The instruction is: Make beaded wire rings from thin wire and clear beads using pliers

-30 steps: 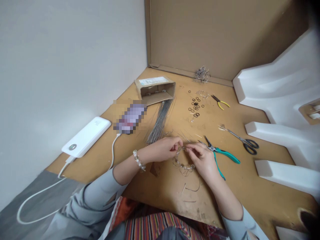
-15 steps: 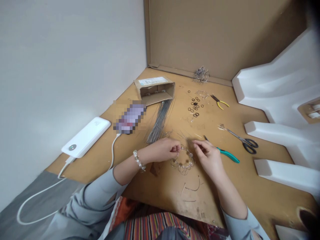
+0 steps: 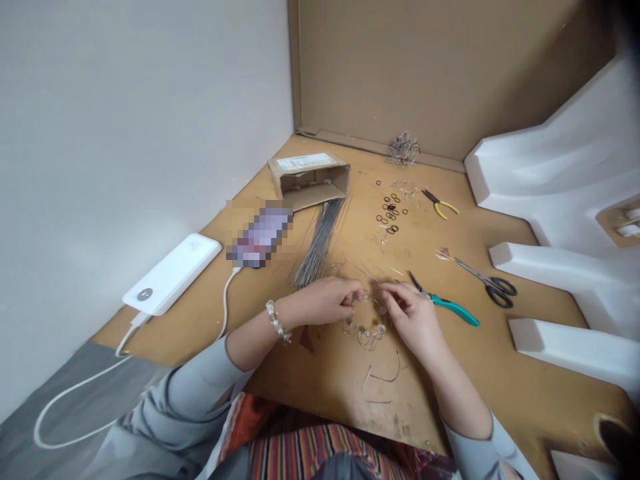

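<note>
A ring of thin wire with clear beads hangs between my hands over the table. My left hand pinches the ring at its upper left, fingers closed. On the other side, my right hand is closed at the fingertips on a thin wire whose ends stick out up and to the left. Just behind the right hand lie teal-handled pliers. Several loose bits of wire rest on the table nearer to me. A bundle of straight wires lies beyond my left hand.
An open cardboard box stands behind the wire bundle. Black rings, yellow-handled pliers and scissors lie to the right, near a white foam piece. A phone and white power bank are at left.
My right hand has shifted slightly left, closer to my left hand and the ring, uncovering more of the teal pliers. The left hand has barely moved.
</note>
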`<state>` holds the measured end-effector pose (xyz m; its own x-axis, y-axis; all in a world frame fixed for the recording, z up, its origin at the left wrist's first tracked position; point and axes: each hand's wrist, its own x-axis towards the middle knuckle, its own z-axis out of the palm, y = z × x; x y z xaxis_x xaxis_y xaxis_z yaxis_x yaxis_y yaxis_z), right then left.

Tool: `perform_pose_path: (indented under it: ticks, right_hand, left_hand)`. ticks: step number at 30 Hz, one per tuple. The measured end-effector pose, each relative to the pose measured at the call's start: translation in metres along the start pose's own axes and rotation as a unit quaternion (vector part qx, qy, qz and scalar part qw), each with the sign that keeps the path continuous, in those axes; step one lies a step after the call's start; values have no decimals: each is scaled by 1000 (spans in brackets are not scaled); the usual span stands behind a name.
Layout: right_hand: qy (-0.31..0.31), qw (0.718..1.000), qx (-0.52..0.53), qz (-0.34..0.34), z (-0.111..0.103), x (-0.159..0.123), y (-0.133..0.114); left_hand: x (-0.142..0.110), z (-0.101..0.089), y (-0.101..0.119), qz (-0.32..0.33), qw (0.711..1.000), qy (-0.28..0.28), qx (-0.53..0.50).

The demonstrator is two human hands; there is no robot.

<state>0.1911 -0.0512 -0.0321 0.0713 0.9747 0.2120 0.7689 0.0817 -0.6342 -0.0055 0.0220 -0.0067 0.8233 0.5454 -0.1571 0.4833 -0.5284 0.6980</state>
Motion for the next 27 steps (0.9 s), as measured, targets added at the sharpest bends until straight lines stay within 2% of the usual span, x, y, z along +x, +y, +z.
perform_pose_path:
  ticks: [7, 13, 19, 27]
  right_hand:
    - [-20, 1000, 19, -6, 2, 0, -1]
    - [-31, 998, 45, -42, 5, -1, -4]
    - [-36, 997, 45, -47, 7, -1, -4]
    - [-36, 998, 42, -32, 5, 0, -6]
  left_hand:
    - [-1, 0, 2, -1, 999, 14, 29]
    - [0, 3, 6, 1, 999, 8, 40]
    - [0, 7, 6, -7, 997, -2, 80]
    - [-6, -5, 11, -13, 997, -21, 67]
